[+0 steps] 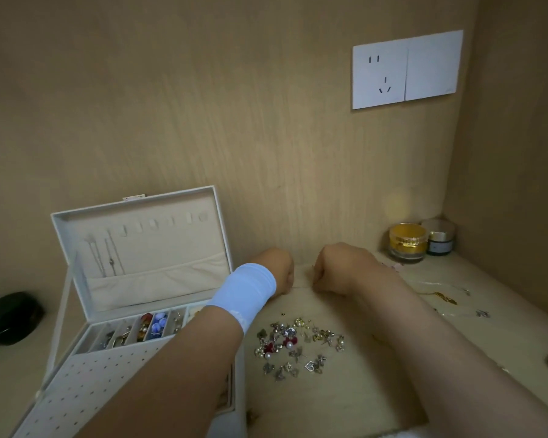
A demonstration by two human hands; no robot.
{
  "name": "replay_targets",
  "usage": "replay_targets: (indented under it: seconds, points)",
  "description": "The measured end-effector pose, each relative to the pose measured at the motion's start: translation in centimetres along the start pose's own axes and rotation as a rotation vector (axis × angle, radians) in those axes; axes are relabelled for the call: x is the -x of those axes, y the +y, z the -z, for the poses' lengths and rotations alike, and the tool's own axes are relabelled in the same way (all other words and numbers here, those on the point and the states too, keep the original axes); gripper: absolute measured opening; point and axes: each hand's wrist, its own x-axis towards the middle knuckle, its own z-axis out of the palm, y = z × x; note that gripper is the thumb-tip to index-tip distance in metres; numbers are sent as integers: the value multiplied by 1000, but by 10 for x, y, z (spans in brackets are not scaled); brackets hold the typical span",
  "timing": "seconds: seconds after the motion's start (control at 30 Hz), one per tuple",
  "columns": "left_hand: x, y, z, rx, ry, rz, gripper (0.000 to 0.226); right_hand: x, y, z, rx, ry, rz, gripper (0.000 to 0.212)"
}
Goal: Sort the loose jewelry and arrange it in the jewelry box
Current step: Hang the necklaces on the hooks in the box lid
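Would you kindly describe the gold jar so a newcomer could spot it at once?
Drop down from the white wall socket to the back right corner of the desk, where two jars stand. The gold jar is the left, larger one with a clear base; the dark jar beside it has a pale lid.

Dim warm light, soft wide-angle edges

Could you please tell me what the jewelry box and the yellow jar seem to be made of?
Jewelry box: likely matte white faux leather, beige fabric lining that creases at the lid pocket. Yellow jar: probably glossy glass or plastic, given its clear base.
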Motion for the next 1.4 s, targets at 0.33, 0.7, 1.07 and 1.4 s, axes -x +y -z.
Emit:
replay_targets:
  seconds: [0.33,0.7,1.07,1.4]
  points:
    - [13,-6,-5,-6,15,-4,21,2,-14,-13,-155,14,103,21]
    - [39,-6,27,764,74,-10,19,14,-5,27,-788,-78,151,11]
    - [122,-46,60,1139,106,-249,16,48,-64,72,-933,-154,348,20]
    - [203,-104,76,1038,292,-288,19,80,-144,82,-1100,-193,492,20]
